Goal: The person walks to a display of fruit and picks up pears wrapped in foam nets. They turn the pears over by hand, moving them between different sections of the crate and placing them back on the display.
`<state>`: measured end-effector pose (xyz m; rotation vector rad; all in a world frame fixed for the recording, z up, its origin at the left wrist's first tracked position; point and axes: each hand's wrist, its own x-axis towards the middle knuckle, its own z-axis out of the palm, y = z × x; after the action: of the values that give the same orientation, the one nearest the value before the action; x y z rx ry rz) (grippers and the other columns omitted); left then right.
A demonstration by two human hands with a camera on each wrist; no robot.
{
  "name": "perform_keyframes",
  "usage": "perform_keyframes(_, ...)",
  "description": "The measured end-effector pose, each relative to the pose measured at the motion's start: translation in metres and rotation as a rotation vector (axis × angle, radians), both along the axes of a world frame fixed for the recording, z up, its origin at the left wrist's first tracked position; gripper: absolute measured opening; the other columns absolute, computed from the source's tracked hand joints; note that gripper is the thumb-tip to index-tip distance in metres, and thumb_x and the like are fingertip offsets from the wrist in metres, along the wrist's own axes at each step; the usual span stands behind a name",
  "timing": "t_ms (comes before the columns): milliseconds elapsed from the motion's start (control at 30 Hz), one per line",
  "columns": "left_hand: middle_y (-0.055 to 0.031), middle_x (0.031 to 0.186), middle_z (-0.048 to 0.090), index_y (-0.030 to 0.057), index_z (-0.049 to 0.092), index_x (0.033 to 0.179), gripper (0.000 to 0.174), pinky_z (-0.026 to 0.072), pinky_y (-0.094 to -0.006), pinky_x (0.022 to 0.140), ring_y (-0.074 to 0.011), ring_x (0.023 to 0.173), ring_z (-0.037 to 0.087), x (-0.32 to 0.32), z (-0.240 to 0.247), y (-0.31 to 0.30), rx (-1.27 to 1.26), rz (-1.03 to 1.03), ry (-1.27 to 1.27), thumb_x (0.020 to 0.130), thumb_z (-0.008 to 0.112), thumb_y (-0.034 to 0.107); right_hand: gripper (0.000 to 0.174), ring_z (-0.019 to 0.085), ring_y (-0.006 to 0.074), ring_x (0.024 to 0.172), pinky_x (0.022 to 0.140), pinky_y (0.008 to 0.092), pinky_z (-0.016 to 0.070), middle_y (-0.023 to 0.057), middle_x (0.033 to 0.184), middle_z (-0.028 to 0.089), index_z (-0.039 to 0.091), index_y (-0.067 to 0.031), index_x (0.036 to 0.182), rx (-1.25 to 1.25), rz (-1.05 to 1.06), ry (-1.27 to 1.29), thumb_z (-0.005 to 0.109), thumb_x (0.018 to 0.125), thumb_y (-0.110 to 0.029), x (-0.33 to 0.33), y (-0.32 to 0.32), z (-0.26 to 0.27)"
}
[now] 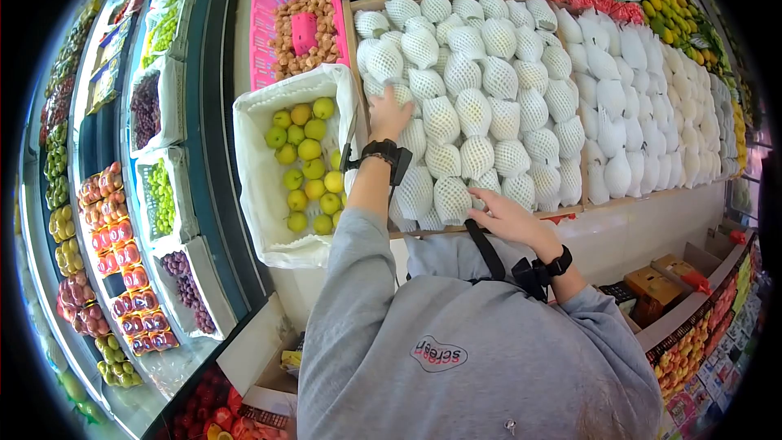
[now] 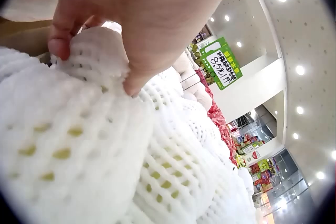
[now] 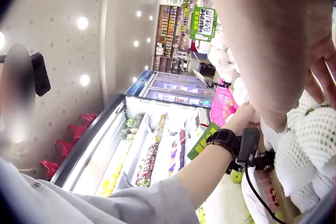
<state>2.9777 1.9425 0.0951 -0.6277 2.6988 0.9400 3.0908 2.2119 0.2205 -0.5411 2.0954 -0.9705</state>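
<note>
In the head view my left hand (image 1: 389, 114) reaches to the left edge of a display of pale fruits in white foam nets (image 1: 475, 112). The left wrist view shows its thumb and fingers around the top of one foam-netted fruit (image 2: 100, 50). Yellow-green skin shows through neighbouring nets; the fruit's kind is hidden. My right hand (image 1: 513, 218) rests at the display's front edge, its fingertips near a foam-netted fruit (image 1: 452, 200). In the right wrist view the right hand (image 3: 273, 40) has extended fingers over the netted fruits (image 3: 315, 134).
Left of the display stands a white-lined crate (image 1: 252, 171) of yellow-green fruits, with a pink basket (image 1: 262, 28) of brown produce behind it. A refrigerated shelf (image 1: 216, 114) runs along the left. More wrapped fruit (image 1: 619, 106) lies right. A price sign (image 2: 223, 66) stands above the display.
</note>
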Motion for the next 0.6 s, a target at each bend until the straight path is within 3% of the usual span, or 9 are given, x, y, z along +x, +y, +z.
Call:
perform_keyframes(67, -0.0308, 0.121, 0.038, 0.013, 0.033, 0.136, 0.074, 0.0424, -0.0476, 0.089, -0.0486, 0.103, 0.049, 0.003, -0.005, 0.007, -0.04, 0.056, 0.05, 0.076, 0.063, 0.044, 0.051, 0.053, 0.0392, 0.104, 0.09, 0.0407, 0.0417, 0.0267, 0.115, 0.053, 0.044, 0.0033, 0.124, 0.04, -0.012, -0.01, 0.048, 0.09, -0.034, 0.002, 0.0, 0.011)
perform_keyframes(200, -0.0297, 0.117, 0.041, 0.0125, 0.033, 0.135, 0.074, 0.0446, -0.0478, 0.084, -0.0475, 0.099, 0.051, 0.014, -0.001, 0.012, -0.009, 0.134, 0.11, 0.076, 0.063, 0.045, 0.049, 0.052, 0.0394, 0.105, 0.09, 0.0404, 0.0415, 0.0266, 0.116, 0.053, 0.044, 0.0032, 0.123, 0.092, -0.005, -0.052, 0.048, 0.09, -0.033, 0.016, 0.0, 0.011)
perform_keyframes(333, -0.0249, 0.11, 0.043, 0.0018, 0.037, 0.123, 0.063, 0.0465, -0.0489, 0.075, -0.0441, 0.092, 0.053, 0.022, 0.005, 0.022, -0.09, 0.193, 0.195, 0.077, 0.063, 0.036, 0.048, 0.053, 0.0393, 0.105, 0.09, 0.04, 0.0422, 0.0268, 0.114, 0.054, 0.045, 0.0033, 0.123, 0.07, -0.011, -0.046, 0.049, 0.089, -0.031, 0.042, 0.0, 0.0)
perform_keyframes(467, -0.0273, 0.108, 0.042, -0.0016, 0.036, 0.122, 0.063, 0.046, -0.0478, 0.075, -0.0452, 0.09, 0.052, 0.028, 0.005, 0.025, -0.033, 0.282, 0.251, 0.078, 0.062, 0.034, 0.047, 0.054, 0.0396, 0.103, 0.088, 0.0403, 0.0432, 0.0277, 0.111, 0.055, 0.045, 0.0036, 0.121, 0.068, 0.023, -0.067, 0.052, 0.088, -0.03, 0.061, -0.003, -0.005)
perform_keyframes(600, -0.0278, 0.11, 0.041, 0.0011, 0.036, 0.126, 0.065, 0.0434, -0.046, 0.082, -0.0451, 0.094, 0.051, 0.033, 0.003, 0.022, 0.005, 0.301, 0.305, 0.076, 0.063, 0.033, 0.044, 0.058, 0.035, 0.093, 0.081, 0.0377, 0.0454, 0.0236, 0.106, 0.058, 0.045, 0.0022, 0.121, 0.053, 0.028, -0.029, 0.053, 0.088, -0.026, 0.071, 0.003, -0.005)
